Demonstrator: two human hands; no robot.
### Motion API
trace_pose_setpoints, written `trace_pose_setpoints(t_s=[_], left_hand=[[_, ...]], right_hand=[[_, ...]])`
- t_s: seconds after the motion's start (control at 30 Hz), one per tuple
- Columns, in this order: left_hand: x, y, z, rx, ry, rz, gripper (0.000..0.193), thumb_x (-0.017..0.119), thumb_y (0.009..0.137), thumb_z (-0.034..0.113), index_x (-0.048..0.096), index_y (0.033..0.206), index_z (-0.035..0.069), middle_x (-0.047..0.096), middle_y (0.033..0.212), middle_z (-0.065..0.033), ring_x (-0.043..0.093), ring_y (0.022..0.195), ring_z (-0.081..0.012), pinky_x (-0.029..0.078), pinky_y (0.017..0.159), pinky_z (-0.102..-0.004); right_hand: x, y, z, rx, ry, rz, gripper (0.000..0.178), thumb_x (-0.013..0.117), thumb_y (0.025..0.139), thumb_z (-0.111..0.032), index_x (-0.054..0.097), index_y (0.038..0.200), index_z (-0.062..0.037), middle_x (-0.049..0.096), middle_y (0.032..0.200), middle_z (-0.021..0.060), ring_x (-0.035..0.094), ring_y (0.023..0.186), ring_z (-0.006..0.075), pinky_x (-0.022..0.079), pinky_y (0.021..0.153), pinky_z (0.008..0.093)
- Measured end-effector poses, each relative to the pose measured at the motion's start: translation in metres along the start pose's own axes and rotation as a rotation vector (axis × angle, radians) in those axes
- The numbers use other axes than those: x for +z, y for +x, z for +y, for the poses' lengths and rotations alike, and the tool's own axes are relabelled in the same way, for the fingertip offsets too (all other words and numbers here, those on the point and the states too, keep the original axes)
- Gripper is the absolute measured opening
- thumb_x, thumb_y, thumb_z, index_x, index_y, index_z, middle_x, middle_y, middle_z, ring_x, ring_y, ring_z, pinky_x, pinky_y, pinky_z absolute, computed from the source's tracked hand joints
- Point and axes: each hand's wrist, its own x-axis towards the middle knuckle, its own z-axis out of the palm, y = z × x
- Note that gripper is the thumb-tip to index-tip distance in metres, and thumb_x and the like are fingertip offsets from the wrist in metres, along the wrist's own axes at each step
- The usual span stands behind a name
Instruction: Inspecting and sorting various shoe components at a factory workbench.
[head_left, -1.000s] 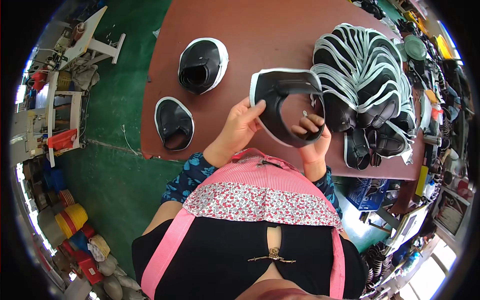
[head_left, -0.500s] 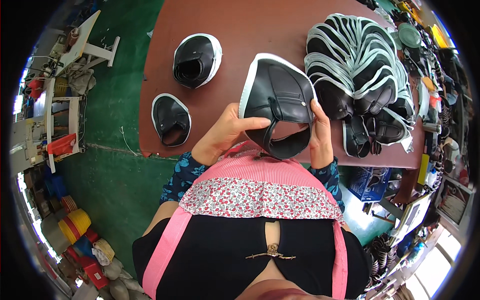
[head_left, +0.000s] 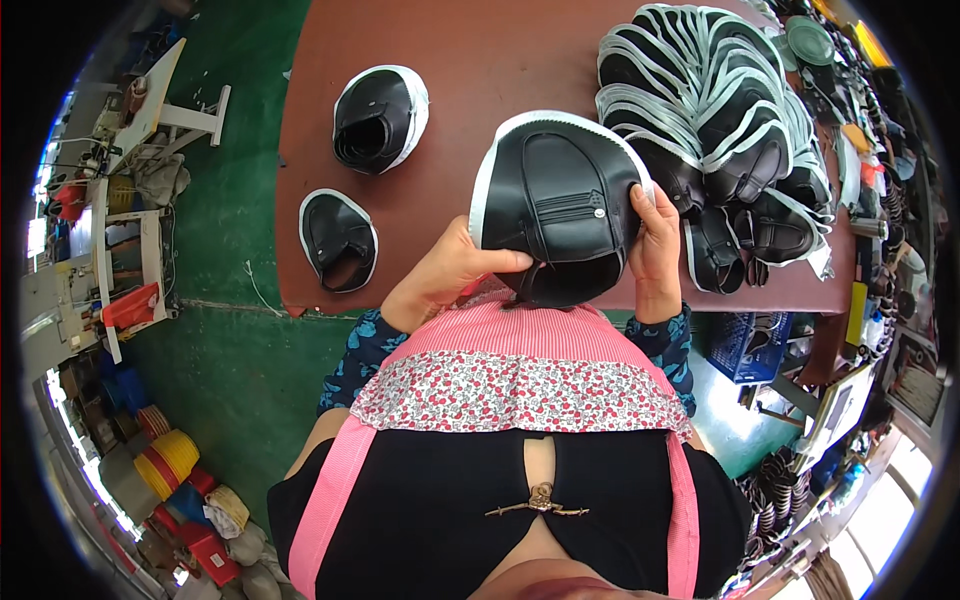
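Pinched a black shoe top (head_left: pixel 565 185) with left hand (head_left: pixel 450 272) and right hand (head_left: pixel 656 245), at a red-brown table (head_left: pixel 475 50) on green floor (head_left: pixel 225 370).

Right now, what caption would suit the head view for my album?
Left hand and right hand hold a white-edged black shoe upper at a brown table, similar uppers piled at right.

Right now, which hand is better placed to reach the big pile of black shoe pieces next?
Probably the right hand: it holds the right edge of the black shoe upper, the side nearer the pile. The left hand holds the other side, farther away.
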Motion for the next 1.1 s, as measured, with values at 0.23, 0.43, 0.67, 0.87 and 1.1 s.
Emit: trace_pose_setpoints(t_s=[0.23,0.43,0.67,0.87,1.1], left_hand=[[0.015,-0.005,0.013,-0.034,-0.034,-0.029,0.049,0.081,0.089,-0.004,0.069,0.136,-0.002,0.078,0.124,-0.0088,0.074,0.114,-0.0177,0.058,0.104,-0.0346],[0.011,-0.001,0.0,0.008,0.055,0.029,0.047,0.079,0.093,0.001,0.067,0.138,-0.003,0.076,0.127,-0.008,0.072,0.114,-0.0153,0.058,0.102,-0.0334],[0.013,-0.001,0.0,0.038,-0.003,0.105,0.032,0.069,0.107,0.014,0.069,0.134,-0.004,0.075,0.123,-0.0055,0.071,0.109,-0.0124,0.059,0.096,-0.0305],[0.018,0.012,-0.029,0.357,0.243,0.365,0.03,0.06,0.113,0.017,0.07,0.128,-0.007,0.077,0.119,-0.0089,0.072,0.107,-0.0137,0.057,0.091,-0.031],[0.021,0.02,-0.039,0.498,0.508,0.456,0.034,0.065,0.112,0.022,0.068,0.131,-0.006,0.076,0.109,-0.0114,0.071,0.085,-0.0143,0.058,0.079,-0.0319]], right_hand=[[0.013,-0.001,0.002,0.023,0.019,0.005,0.028,0.067,0.11,-0.013,0.071,0.132,0.0037,0.08,0.114,0.0106,0.078,0.095,0.016,0.063,0.086,0.0282],[0.011,0.0,0.004,0.017,-0.005,0.031,0.029,0.068,0.11,-0.016,0.071,0.132,0.0033,0.08,0.112,0.0094,0.078,0.093,0.0147,0.064,0.083,0.0276],[0.021,0.006,0.015,-0.352,-0.807,0.283,0.019,0.066,0.112,-0.015,0.075,0.119,0.0012,0.076,0.101,0.0013,0.065,0.085,0.0067,0.051,0.078,0.0214],[0.084,-0.044,0.015,-0.235,-0.876,-0.139,0.016,0.069,0.108,-0.014,0.072,0.109,0.0018,0.07,0.089,0.0059,0.063,0.081,0.0111,0.052,0.073,0.0271],[0.111,-0.019,0.059,-0.595,-1.045,0.073,0.023,0.064,0.112,-0.014,0.059,0.095,0.0009,0.057,0.077,0.0182,0.055,0.065,0.0327,0.046,0.062,0.0426]])
